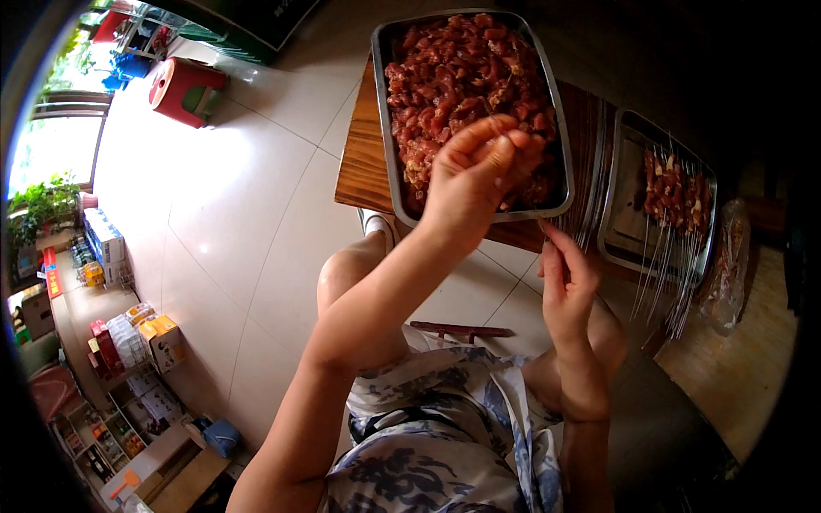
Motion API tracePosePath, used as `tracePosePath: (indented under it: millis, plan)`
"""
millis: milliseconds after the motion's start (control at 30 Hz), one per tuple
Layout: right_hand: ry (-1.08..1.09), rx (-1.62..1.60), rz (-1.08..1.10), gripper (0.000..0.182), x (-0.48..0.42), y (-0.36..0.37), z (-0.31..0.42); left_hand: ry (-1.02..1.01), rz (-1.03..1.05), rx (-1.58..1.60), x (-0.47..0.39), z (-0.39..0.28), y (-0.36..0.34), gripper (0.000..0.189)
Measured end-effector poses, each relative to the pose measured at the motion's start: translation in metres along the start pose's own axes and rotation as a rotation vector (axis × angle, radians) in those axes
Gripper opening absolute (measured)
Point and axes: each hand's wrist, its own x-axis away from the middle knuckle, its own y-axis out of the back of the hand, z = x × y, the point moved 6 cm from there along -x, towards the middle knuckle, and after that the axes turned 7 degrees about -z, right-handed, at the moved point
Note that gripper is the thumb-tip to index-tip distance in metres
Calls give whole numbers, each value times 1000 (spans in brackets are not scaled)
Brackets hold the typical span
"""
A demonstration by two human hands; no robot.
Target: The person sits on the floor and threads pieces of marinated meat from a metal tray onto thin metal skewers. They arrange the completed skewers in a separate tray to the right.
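Observation:
My left hand (484, 163) is over a deep metal tray (387, 128) heaped with small pieces of raw meat (449, 77). Its thumb and fingertips are pinched together; whatever lies between them is hidden. Just off the tray's near right corner, my right hand (567, 279) pinches what looks like a thin skewer (545, 238) between thumb and forefinger, most of it not visible. To the right, a shallower metal tray (625, 211) holds several threaded meat skewers (678, 192), their bare metal ends sticking out over the near rim.
Both trays rest on a wooden bench (362, 154). Bare metal skewers (596, 173) lie between them. A clear plastic bag (728, 269) is beside the right tray. On the tiled floor at left stands a red stool (186, 90); shelves with boxed goods (160, 343) line the left side.

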Motion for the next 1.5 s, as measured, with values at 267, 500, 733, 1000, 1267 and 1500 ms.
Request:
tracePosePath:
  millis: [267, 500, 733, 1000, 1267, 1500]
  plan:
    - [-123, -78, -116, 6, -10, 15, -14, 158, 164, -503, 21, 41, -2, 29]
    - [-88, -116, -133, 5, -18, 27, -19, -380, -144, -2120, -2, -94, 33, 22]
    - [-92, -160, -121, 5, -21, 16, -16, -480, -146, -2095, -2, -54, 42, 31]
    - [-164, -215, -150, 6, -24, 11, -26, -652, -91, -1486, -56, -60, -3, 17]
    - [-134, -195, -157, 7, -27, 21, -28, -589, -123, -1634, -69, -111, 5, 24]
    - [-150, -213, -172, 6, -23, 33, -30, -371, 603, -1731, -3, -34, -1, 19]
